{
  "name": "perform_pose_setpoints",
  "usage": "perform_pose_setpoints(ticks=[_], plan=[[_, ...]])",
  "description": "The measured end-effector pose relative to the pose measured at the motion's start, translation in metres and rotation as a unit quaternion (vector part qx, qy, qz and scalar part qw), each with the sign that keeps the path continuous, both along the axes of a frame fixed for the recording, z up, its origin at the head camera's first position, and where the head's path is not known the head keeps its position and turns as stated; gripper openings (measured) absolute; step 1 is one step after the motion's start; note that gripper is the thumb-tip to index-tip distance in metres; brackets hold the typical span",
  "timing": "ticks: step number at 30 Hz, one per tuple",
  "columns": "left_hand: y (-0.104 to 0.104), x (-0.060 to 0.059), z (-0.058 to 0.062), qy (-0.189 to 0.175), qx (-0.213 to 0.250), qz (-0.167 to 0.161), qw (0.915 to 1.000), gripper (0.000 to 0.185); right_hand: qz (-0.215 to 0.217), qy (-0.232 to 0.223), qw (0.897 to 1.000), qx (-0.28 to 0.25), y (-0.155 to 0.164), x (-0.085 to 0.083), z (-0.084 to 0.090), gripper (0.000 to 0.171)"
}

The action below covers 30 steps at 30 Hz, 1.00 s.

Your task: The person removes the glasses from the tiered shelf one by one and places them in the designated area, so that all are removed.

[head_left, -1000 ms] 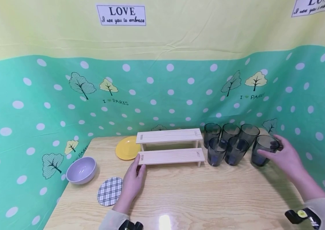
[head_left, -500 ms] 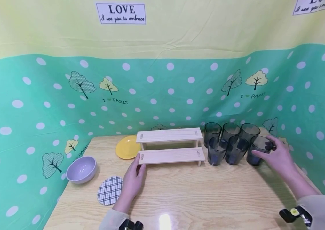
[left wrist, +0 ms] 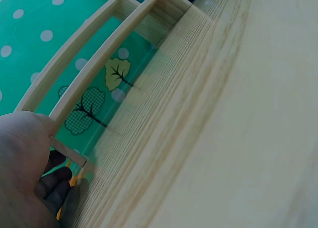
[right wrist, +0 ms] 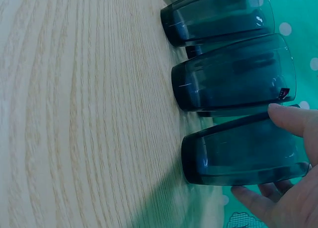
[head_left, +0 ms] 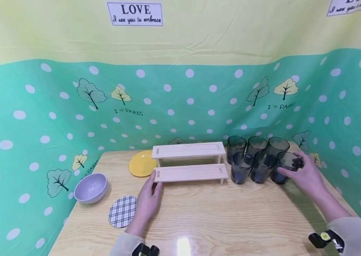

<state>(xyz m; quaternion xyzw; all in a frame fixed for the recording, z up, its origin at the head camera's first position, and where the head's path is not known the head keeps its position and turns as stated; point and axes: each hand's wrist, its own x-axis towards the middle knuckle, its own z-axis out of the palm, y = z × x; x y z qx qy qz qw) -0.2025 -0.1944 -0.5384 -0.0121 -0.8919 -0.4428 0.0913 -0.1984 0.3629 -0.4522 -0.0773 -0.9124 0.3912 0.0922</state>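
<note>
On the right, my right hand [head_left: 306,174] grips a dark, see-through drinking glass [head_left: 285,165] near its rim, thumb on one side and fingers on the other. That glass stands upright at the right end of the front row, beside another tinted glass [right wrist: 231,76]. Several more such glasses [head_left: 242,167] stand close together in two rows. My left hand [head_left: 146,201] holds the left end of a two-step wooden shelf [head_left: 190,173]. In the left wrist view, the thumb [left wrist: 30,121] lies against the lower step's end, with fingers [left wrist: 54,183] curled behind it, partly in shadow.
Behind the shelf's left end lies a yellow plate [head_left: 142,163], partly covered. A lilac bowl [head_left: 91,188] stands near the table's left edge. A checked round coaster [head_left: 122,212] lies next to my left forearm. A green dotted cloth [head_left: 190,112] hangs behind the table.
My right hand has moved left with the glass, bringing it up close to its neighbour in the front row. My left hand and the wooden shelf have stayed in place.
</note>
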Motion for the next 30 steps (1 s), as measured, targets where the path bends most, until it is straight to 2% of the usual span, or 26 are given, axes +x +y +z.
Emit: perform_pose_setpoints(ticks=[7, 18, 25, 30], plan=[[0.000, 0.000, 0.001, 0.016, -0.004, -0.004, 0.9999, 0.065, 0.004, 0.005, 1.000, 0.004, -0.003, 0.000, 0.001, 0.111], [0.000, 0.000, 0.001, 0.011, -0.002, -0.006, 0.9999, 0.065, 0.029, 0.020, 0.999, -0.017, -0.004, 0.006, 0.007, 0.116], [-0.001, 0.000, 0.002, 0.004, -0.001, -0.009, 1.0000, 0.065, 0.027, 0.035, 0.999, 0.003, -0.004, 0.008, 0.010, 0.114], [-0.001, 0.001, 0.000, 0.015, -0.004, -0.008, 0.9998, 0.065, 0.025, 0.038, 0.999, 0.026, -0.004, 0.008, 0.010, 0.114]])
